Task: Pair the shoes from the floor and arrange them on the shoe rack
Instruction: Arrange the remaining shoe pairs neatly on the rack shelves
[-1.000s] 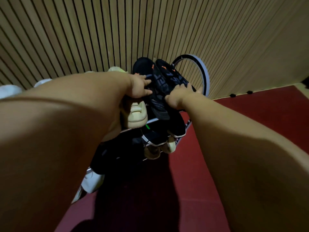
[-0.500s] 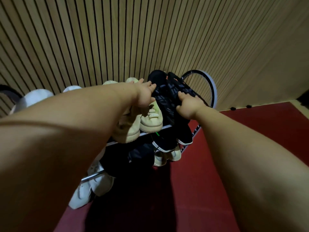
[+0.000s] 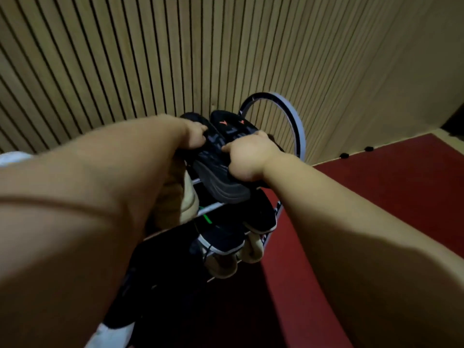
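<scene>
1. The black shoes (image 3: 218, 177) lie side by side on the top tier of the rack (image 3: 302, 141), at its right end, close to the wall (image 3: 175, 59).
2. The left hand (image 3: 194, 138) holds the left shoe's edge, fingers curled on it.
3. The right hand (image 3: 248, 160) clamps the pair, with its thumb on the near shoe and its fingers curled over the far one.
4. A cream shoe (image 3: 188, 199) sits just left of them.
5. Lower shoes (image 3: 221, 241) fill the tiers beneath, beside the red floor (image 3: 376, 184).

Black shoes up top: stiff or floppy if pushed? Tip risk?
Probably stiff: black shoes hold shape under left hand and right hand. Heel appears to overhang the rack, so they may tip forward if released.
</scene>
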